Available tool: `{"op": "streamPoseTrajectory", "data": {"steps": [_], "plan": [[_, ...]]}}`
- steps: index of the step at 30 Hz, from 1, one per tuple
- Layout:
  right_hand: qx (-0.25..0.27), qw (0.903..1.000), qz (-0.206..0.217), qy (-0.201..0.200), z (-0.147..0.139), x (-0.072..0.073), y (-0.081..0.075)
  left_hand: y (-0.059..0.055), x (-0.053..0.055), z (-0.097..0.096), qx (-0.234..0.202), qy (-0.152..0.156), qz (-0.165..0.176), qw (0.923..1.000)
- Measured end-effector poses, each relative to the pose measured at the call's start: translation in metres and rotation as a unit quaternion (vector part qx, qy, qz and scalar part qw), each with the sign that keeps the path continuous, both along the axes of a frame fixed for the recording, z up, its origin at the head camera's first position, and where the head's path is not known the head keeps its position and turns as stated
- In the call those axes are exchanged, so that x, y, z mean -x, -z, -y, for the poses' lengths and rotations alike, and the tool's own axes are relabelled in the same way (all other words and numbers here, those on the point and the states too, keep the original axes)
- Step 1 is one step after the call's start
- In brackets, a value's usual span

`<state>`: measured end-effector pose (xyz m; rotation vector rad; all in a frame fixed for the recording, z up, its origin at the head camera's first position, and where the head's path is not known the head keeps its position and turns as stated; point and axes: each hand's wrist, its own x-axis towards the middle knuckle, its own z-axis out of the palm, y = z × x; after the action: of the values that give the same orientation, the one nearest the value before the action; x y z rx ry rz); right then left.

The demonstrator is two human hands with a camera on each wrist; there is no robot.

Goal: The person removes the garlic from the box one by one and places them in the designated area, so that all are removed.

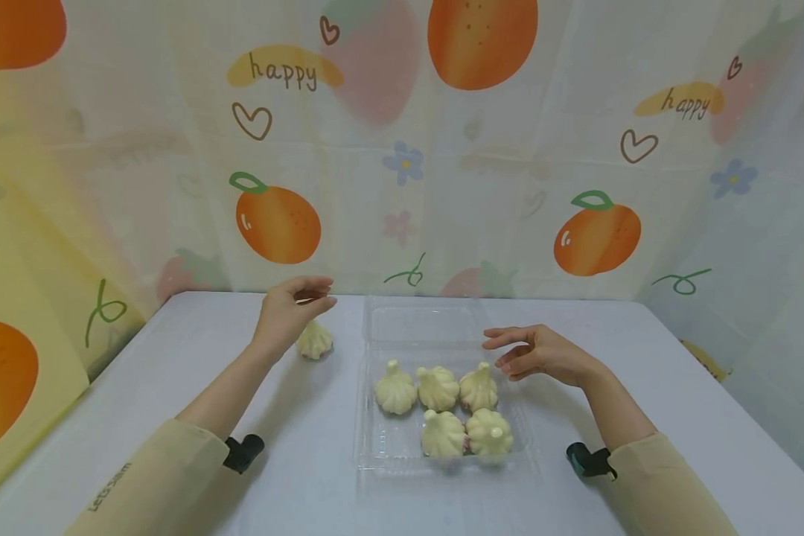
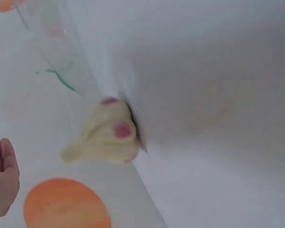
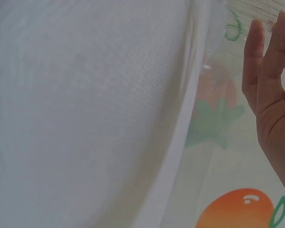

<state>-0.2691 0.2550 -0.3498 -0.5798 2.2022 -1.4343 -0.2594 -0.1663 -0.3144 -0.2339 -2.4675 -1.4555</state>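
Note:
My left hand [image 1: 292, 313] hovers over a lone garlic bulb [image 1: 314, 341], its fingers extended and holding nothing. In the left wrist view that garlic bulb [image 2: 109, 133] shows pinkish spots on its base, and the hand [image 2: 2, 178] is apart from it. Several pale garlic bulbs [image 1: 438, 388] sit in a clear plastic box [image 1: 390, 447], three in the back row and two in front. Beside the box's right edge my right hand [image 1: 543, 353] is raised with loosely bent fingers, gripping nothing. Its fingers [image 3: 270, 71] show at the right of the right wrist view.
The box's clear lid [image 1: 425, 324] stands open toward the back. A white table [image 1: 295, 476] lies beneath everything. Behind it hangs a printed curtain [image 1: 348, 164] with oranges and hearts, meeting the table's far edge.

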Motion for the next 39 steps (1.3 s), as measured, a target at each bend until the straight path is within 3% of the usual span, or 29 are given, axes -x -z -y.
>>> {"op": "streamPoseTrajectory", "data": {"steps": [11,23,32,39], "plan": [[-0.002,1.0000,-0.003,-0.001,0.000,0.000,0.000,-0.004,-0.025,-0.037,-0.049,0.083,0.013,0.9952],[-0.003,1.0000,-0.007,-0.001,0.000,0.000,0.001,-0.003,-0.049,-0.068,-0.093,0.158,0.076,0.9801],[-0.003,1.0000,-0.007,-0.003,-0.001,-0.001,0.001,0.004,-0.060,-0.086,-0.093,0.198,0.113,0.9691],[-0.002,1.0000,-0.007,0.000,-0.001,0.000,0.001,0.014,-0.064,-0.098,-0.069,0.248,0.147,0.9550]]}}
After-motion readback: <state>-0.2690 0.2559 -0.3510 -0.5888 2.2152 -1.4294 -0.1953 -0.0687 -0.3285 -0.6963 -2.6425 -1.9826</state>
